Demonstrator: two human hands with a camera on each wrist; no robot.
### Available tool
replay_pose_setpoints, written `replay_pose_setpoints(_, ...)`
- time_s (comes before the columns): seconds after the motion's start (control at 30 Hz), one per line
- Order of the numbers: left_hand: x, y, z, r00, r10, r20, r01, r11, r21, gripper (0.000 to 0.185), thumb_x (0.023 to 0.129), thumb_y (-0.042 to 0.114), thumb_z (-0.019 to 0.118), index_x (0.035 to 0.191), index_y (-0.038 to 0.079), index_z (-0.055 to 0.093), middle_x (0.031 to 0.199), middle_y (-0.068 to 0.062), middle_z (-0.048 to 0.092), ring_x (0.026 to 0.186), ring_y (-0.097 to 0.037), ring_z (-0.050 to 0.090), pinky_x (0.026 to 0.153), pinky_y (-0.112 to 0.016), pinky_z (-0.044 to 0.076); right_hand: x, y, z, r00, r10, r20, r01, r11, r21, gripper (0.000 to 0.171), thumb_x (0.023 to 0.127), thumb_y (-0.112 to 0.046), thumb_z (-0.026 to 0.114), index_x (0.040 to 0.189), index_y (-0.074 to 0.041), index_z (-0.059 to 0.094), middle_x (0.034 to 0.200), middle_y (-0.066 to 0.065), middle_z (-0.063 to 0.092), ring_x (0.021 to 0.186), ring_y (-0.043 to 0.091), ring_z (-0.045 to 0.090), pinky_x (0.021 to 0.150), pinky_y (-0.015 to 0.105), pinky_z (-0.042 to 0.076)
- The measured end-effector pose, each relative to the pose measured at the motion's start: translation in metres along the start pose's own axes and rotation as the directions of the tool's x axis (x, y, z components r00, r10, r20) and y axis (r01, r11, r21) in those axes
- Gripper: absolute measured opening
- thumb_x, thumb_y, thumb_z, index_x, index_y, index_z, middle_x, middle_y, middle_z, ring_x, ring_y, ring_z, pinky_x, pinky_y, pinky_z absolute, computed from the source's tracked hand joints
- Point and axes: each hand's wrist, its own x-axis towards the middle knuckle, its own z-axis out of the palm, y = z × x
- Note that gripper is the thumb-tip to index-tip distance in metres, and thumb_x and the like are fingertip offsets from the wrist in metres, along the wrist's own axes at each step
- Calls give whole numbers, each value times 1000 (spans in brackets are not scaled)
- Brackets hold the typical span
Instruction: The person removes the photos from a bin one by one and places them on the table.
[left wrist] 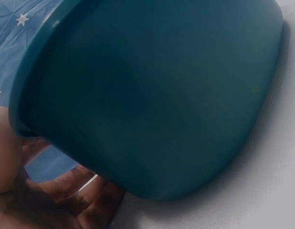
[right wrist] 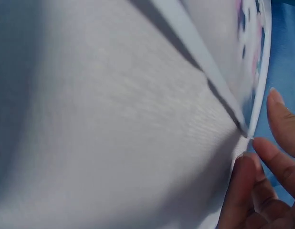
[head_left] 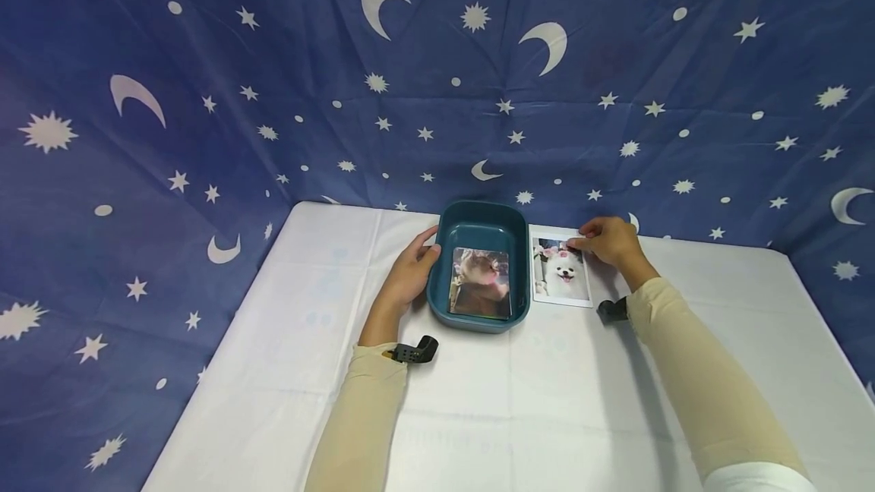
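A teal plastic bin [head_left: 519, 264] stands on the white-covered table, a square picture [head_left: 480, 287] of a furry animal lying inside. My left hand [head_left: 408, 273] rests against the bin's left side, thumb near the rim; the left wrist view shows fingers [left wrist: 71, 183] along the outer wall, partly hidden. Right of the bin lies a white-bordered photo [head_left: 562, 275] of a fluffy white dog with pink flowers. My right hand [head_left: 608, 240] is at its upper right corner. In the right wrist view a fingertip [right wrist: 261, 145] touches that corner, and the thumb [right wrist: 281, 117] stands apart from it.
Dark blue cloth [head_left: 424, 59] with white moons and stars hangs behind and at both sides of the table [head_left: 478, 416]. A black wrist camera [head_left: 418, 350] sits on the left wrist, another [head_left: 611, 310] on the right.
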Motion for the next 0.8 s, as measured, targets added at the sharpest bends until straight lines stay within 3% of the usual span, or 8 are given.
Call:
replay_pose_setpoints(0.17, 0, 3, 0, 1000, -6, 5, 6, 1000, -3, 45, 107, 34, 53, 152, 37, 48, 138, -14, 62, 127, -33, 59, 112, -53, 41, -2, -15, -11, 1000, -14, 0, 14, 1000, 22, 47, 88, -42, 80, 113, -3, 74, 92, 12, 71, 81, 26, 61, 67, 32, 44)
replay_pose_setpoints(0.27, 1, 4, -1, 1000, -5, 6, 5, 1000, 2, 45, 108, 35, 52, 152, 38, 47, 138, -14, 61, 127, -32, 58, 112, -53, 41, -4, -36, -19, 997, -17, 71, 8, 993, 120, 49, 88, -45, 80, 115, -5, 73, 96, 11, 72, 85, 28, 65, 69, 33, 52)
replay_pose_setpoints(0.33, 1, 5, -2, 1000, -7, 5, 7, 1000, 1, 45, 108, 35, 51, 152, 39, 46, 138, -14, 61, 126, -32, 58, 112, -53, 40, -6, -53, -25, 990, -32, 141, 2, 978, 209, 52, 88, -47, 79, 118, -6, 72, 103, 11, 70, 95, 32, 66, 78, 38, 57)
replay_pose_setpoints(0.5, 2, 4, -2, 1000, -18, 9, 18, 1000, -12, 45, 108, 36, 51, 152, 40, 46, 138, -13, 60, 127, -32, 57, 112, -53, 40, -10, -93, -36, 952, -153, 265, 54, 936, 347, 53, 88, -47, 79, 124, -8, 70, 120, 12, 64, 112, 36, 62, 97, 53, 54)
replay_pose_setpoints(0.63, 1, 3, -2, 1000, -26, 10, 26, 1000, -15, 44, 108, 37, 52, 151, 41, 46, 138, -13, 60, 127, -32, 57, 112, -53, 40, -10, -120, -36, 914, -241, 326, 114, 924, 364, 48, 90, -41, 79, 125, -9, 71, 123, 11, 65, 112, 33, 63, 98, 53, 54)
replay_pose_setpoints(0.8, 1, 1, 0, 1000, -21, 20, 21, 1000, -22, 45, 108, 34, 52, 152, 38, 46, 137, -15, 61, 124, -33, 59, 111, -52, 41, -3, -148, -23, 872, -300, 387, 154, 919, 364, 42, 90, -37, 80, 122, -12, 73, 108, 8, 69, 105, 32, 63, 91, 46, 56)
